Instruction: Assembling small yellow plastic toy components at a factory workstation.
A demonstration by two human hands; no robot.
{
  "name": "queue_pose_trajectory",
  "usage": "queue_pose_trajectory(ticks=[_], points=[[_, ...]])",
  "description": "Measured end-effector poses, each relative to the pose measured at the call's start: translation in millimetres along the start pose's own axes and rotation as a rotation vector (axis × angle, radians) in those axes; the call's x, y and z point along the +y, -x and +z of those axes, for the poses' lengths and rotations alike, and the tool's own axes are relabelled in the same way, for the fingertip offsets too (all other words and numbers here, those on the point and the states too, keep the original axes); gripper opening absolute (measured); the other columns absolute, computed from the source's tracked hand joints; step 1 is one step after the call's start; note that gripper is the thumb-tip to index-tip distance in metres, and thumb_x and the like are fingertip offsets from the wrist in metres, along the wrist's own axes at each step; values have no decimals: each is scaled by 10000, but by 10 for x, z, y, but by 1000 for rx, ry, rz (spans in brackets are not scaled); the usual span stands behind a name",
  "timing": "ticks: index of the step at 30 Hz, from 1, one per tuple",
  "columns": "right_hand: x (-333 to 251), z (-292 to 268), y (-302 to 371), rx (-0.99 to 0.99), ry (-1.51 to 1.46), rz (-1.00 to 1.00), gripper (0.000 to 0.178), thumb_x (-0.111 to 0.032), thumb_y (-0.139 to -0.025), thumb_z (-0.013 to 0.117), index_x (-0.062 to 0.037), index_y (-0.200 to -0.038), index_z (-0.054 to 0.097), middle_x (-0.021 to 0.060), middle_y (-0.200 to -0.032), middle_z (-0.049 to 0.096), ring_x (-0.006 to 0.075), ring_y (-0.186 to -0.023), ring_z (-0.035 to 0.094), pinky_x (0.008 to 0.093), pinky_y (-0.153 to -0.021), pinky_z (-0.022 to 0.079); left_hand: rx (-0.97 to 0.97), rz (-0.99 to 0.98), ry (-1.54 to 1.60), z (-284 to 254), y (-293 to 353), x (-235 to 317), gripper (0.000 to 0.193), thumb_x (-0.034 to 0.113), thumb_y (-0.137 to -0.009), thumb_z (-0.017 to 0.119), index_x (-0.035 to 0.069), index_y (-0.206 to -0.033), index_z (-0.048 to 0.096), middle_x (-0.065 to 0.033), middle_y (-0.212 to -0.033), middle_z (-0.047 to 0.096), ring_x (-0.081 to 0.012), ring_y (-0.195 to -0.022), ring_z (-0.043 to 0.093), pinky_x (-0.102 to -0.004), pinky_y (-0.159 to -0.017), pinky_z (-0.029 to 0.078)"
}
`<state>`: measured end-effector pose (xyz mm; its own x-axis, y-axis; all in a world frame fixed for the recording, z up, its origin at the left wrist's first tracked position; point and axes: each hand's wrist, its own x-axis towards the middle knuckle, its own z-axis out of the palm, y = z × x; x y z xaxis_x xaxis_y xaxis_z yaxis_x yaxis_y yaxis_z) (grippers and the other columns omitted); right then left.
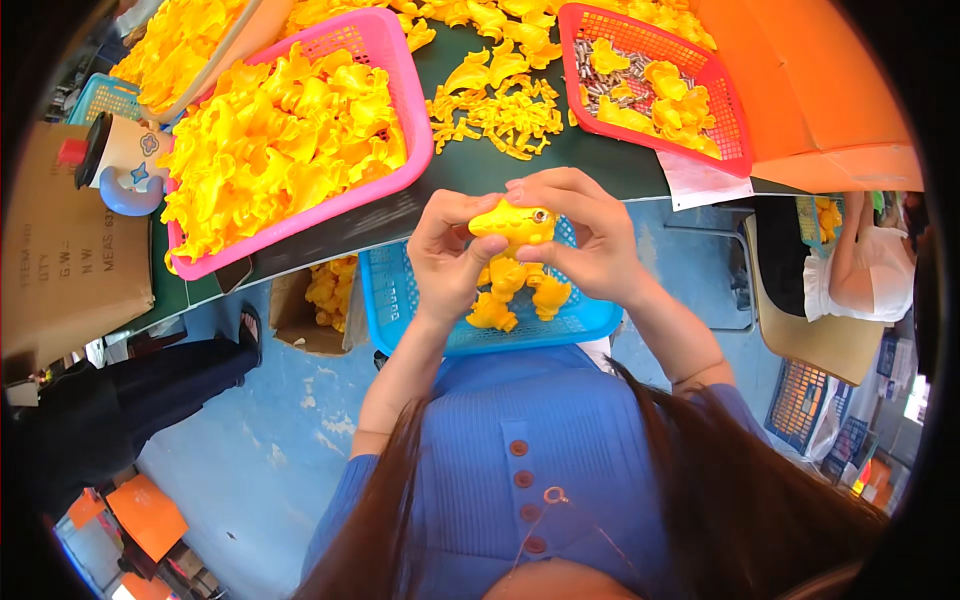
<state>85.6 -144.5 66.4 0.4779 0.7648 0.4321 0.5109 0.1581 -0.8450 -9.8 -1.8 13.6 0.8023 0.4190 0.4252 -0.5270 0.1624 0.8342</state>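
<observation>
Over a blue basket (595, 318) with a few yellow bits (492, 312) in it, the left hand (445, 250) and right hand (590, 240) hold a small yellow toy (512, 229) between them. Their fingers (560, 183) are bent in, pinching its sides. Farther off, the green table (610, 165) has a full pink basket (413, 110) and a red basket (738, 120).

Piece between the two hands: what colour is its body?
The piece is bright yellow; it shows in the head view.
</observation>
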Motion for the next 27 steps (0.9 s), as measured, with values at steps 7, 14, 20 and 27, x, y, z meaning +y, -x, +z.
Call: queue_pose_trajectory(ticks=[7, 14, 20, 27], points=[[21, -2, -2, -15, 44, 70, 518, -56, -668, 744, -5, -1153, 567, 117, -1130, 548, 207, -1062, 527, 314, -909, 419, -2, -209, 18, 52, -70, 147, 289, 50, -760, 702, 12, -1026, 595, -57, -998, 527, -127, -903, 545, -258, -793, 468], [-51, 47, -7, 61, -122, 110, 573, -142, -642, 777, -2, -1156, 566, 109, -1099, 574, 196, -1032, 543, 302, -886, 424, 152, -128, 278, -15, 92, -42, 362, 77, -731, 737, 20, -1058, 593, -62, -1003, 530, -140, -940, 547, -245, -826, 445], [-136, 16, 26, -4, 154, 23, 585, -122, -628, 783, 13, -1153, 562, 105, -1078, 599, 199, -994, 578, 296, -865, 445, -39, -173, 132, 31, -20, 233, 484, 95, -710, 751, 2, -1147, 564, -69, -1027, 528, -154, -965, 545, -281, -844, 452], [-22, 102, 99, 92, -138, 10, 478, 25, -641, 742, 20, -1091, 581, 145, -1117, 594, 269, -1031, 575, 341, -875, 463, 109, -84, 93, -6, 60, 126, 548, 192, -685, 778, -27, -1138, 561, -80, -1068, 527, -163, -971, 548, -276, -849, 445]])
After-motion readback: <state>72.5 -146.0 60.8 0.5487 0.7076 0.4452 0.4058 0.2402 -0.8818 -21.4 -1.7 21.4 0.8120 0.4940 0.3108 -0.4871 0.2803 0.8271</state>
